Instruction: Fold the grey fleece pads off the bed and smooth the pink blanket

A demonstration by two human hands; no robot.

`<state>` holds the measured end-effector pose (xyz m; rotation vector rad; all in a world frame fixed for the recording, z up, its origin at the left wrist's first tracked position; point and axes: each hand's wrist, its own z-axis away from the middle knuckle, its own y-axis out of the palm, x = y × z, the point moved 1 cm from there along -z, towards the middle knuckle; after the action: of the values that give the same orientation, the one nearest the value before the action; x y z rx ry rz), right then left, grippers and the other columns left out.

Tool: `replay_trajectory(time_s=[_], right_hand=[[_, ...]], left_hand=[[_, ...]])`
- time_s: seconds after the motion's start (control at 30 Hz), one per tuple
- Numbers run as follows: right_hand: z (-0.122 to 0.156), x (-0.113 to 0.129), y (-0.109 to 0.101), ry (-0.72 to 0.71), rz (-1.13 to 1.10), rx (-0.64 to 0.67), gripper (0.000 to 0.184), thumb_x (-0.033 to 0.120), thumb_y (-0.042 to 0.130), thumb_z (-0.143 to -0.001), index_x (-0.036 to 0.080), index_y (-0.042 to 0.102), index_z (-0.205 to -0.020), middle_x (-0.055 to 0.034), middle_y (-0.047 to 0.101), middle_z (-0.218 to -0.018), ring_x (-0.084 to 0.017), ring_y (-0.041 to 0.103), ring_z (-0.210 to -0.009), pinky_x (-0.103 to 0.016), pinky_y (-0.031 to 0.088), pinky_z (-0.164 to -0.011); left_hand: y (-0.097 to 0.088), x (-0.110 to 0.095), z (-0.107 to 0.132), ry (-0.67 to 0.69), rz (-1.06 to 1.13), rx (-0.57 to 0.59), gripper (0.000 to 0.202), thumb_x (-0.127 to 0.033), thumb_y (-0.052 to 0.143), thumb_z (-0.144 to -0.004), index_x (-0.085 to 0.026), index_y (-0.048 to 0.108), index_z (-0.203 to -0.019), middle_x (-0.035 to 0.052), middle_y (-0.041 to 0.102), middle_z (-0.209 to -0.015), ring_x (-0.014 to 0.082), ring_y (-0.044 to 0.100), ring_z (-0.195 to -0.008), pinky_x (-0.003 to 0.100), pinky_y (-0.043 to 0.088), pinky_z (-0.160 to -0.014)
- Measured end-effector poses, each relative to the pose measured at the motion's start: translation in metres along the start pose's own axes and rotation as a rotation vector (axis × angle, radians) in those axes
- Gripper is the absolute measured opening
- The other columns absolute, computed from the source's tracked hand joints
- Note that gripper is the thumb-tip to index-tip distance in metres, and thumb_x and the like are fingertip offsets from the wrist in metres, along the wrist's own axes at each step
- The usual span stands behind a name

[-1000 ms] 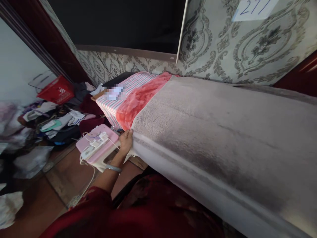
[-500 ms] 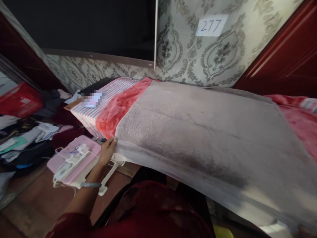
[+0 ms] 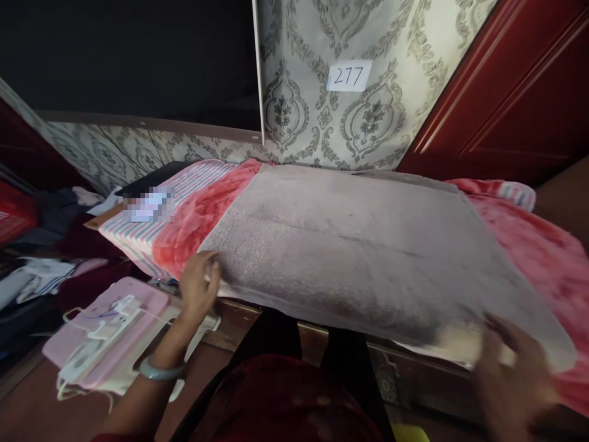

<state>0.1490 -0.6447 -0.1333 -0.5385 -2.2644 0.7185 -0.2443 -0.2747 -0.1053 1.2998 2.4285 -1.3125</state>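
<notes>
A grey towel-like cloth (image 3: 350, 245) with a short pile lies spread over a low bench or cabinet top, darker patches along its near side. My left hand (image 3: 199, 285) rests at the cloth's near left corner, fingers bent and thumb apart, with no cloth visibly pinched. Over the near right corner is my right hand (image 3: 515, 374), smeared by motion, so its grip cannot be made out. Beneath the grey cloth, a red plush blanket (image 3: 193, 227) with a striped part (image 3: 138, 230) shows at the left, and red plush (image 3: 529, 245) shows at the right.
A pink board (image 3: 133, 301) carrying a white power strip (image 3: 110, 334) and cords is at lower left. Piled clothes (image 3: 37, 276) and a red basket (image 3: 16, 215) lie beyond. A television (image 3: 138, 61) hangs behind; a red wooden door (image 3: 515, 92) stands right.
The cloth's near edge, held up before by my left hand, has come down onto the bench edge. My left fingers have loosened, and my right hand has come further into view.
</notes>
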Motion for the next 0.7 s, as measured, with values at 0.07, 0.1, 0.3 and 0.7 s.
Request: replay_trajectory(time_s=[0.07, 0.1, 0.3, 0.7], right_hand=[[-0.010, 0.057, 0.032, -0.262, -0.130, 0.140, 0.051, 0.052, 0.034, -0.102, 0.026, 0.058, -0.138, -0.0161, 0.065, -0.123, -0.034, 0.059, -0.117, -0.057, 0.045, -0.102], [-0.013, 0.088, 0.049, -0.381, -0.168, 0.230, 0.051, 0.050, 0.032, -0.103, 0.026, 0.055, -0.142, -0.0144, 0.063, -0.132, -0.032, 0.057, -0.124, -0.057, 0.043, -0.106], [-0.015, 0.210, 0.122, -0.799, -0.036, 0.749, 0.058, 0.052, 0.038, -0.105, 0.027, 0.039, -0.157, -0.0066, 0.033, -0.164, -0.029, 0.026, -0.152, -0.059, 0.024, -0.122], [-0.147, 0.003, 0.096, -0.094, 0.498, 0.772, 0.060, 0.050, 0.027, -0.105, 0.030, 0.028, -0.162, -0.0023, 0.016, -0.169, -0.030, 0.016, -0.155, -0.058, 0.021, -0.123]], left_hand=[[0.016, -0.035, -0.019, 0.194, -0.008, 0.190, 0.045, -0.039, 0.039, -0.098, -0.015, 0.064, -0.126, 0.0152, 0.069, -0.127, 0.0273, 0.060, -0.125, 0.047, 0.045, -0.109], [0.025, -0.051, -0.028, 0.263, -0.028, 0.274, 0.048, -0.039, 0.039, -0.099, -0.015, 0.060, -0.135, 0.0153, 0.064, -0.138, 0.0275, 0.054, -0.135, 0.048, 0.041, -0.115], [0.078, -0.095, -0.066, 0.363, -0.249, 0.583, 0.064, -0.049, 0.043, -0.099, -0.017, 0.041, -0.155, 0.0151, 0.031, -0.165, 0.0326, 0.025, -0.155, 0.060, 0.020, -0.124], [0.104, -0.075, -0.070, 0.322, -0.325, 0.660, 0.069, -0.062, 0.037, -0.098, -0.025, 0.040, -0.157, 0.0110, 0.030, -0.166, 0.0356, 0.025, -0.154, 0.062, 0.022, -0.122]])
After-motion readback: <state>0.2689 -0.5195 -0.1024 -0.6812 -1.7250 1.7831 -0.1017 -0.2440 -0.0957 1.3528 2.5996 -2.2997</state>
